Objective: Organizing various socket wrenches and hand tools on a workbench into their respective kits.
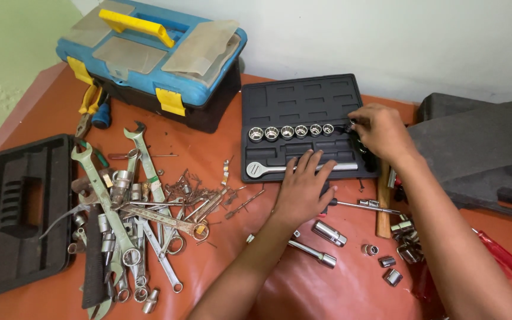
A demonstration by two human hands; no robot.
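Observation:
A black socket-set tray point(280, 98) lies open on the red sheet, with a row of several shiny sockets point(291, 131) seated in it and a ratchet handle point(268, 169) below them. My left hand point(303, 189) rests flat on the tray's front edge, fingers spread, holding nothing. My right hand point(380, 131) is at the tray's right end, its fingertips pinched on a small dark socket point(351, 125) at the end of the row.
A blue and yellow toolbox point(149, 53) stands at the back left. A heap of wrenches and nails point(137, 219) lies left of centre, beside a black case lid point(13, 213). Loose sockets point(386, 261) and extension bars point(309, 252) lie near my forearms. Dark cases point(481, 154) sit at right.

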